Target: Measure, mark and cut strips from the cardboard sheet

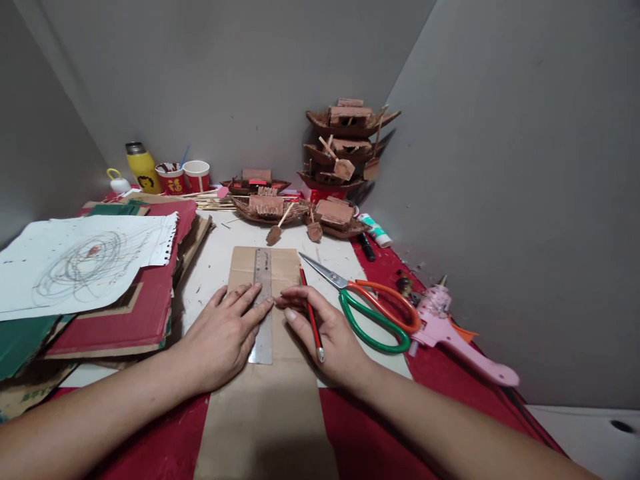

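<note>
A long brown cardboard strip (pixel 265 417) lies in front of me, running toward the near edge of the view. On it rests a clear ruler (pixel 261 343), lengthwise. My left hand (pixel 223 340) is flat on the cardboard, fingers spread, its fingertips on the ruler. To the ruler's right is my right hand (pixel 335 337), fingers curled, with a red and black pencil (pixel 313 315) held among them. The pencil's tip points away from me. Close to the right hand lie scissors (pixel 375 313) with one orange and one green handle.
A pink glue gun (pixel 463 350) lies at the right. Stacked coloured cardboard (pixel 125 333) with a scribbled paper (pixel 100 263) on top sits at left. Model boats (pixel 267 207) stand at the back, beside red paper cups (pixel 197 179) and a yellow bottle (pixel 144 167). Grey walls enclose the table.
</note>
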{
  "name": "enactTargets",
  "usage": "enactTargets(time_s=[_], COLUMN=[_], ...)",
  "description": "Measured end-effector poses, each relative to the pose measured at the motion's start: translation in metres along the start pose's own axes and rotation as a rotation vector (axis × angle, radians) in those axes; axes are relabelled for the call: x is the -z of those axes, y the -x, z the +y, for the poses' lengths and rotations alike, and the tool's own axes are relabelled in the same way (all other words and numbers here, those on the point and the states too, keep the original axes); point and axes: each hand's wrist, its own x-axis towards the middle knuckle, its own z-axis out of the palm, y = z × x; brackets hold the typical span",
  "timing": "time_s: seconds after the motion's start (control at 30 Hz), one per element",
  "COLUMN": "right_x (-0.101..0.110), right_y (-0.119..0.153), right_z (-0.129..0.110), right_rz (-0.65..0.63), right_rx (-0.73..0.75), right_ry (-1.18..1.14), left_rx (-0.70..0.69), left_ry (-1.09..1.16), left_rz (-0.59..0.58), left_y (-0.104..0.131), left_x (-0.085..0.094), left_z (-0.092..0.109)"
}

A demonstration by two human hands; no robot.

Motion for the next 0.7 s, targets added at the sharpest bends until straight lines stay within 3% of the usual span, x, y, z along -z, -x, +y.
enactTargets(time_s=[0.7], right_x=[-0.0015], right_y=[0.0002], right_z=[-0.0003], right_rz=[0.011], right_rx=[0.005], right_ry=[0.011], left_rx=[-0.006], left_ry=[-0.013], left_rz=[-0.002], left_y=[-0.0002], left_x=[0.0007], left_z=[0.0002])
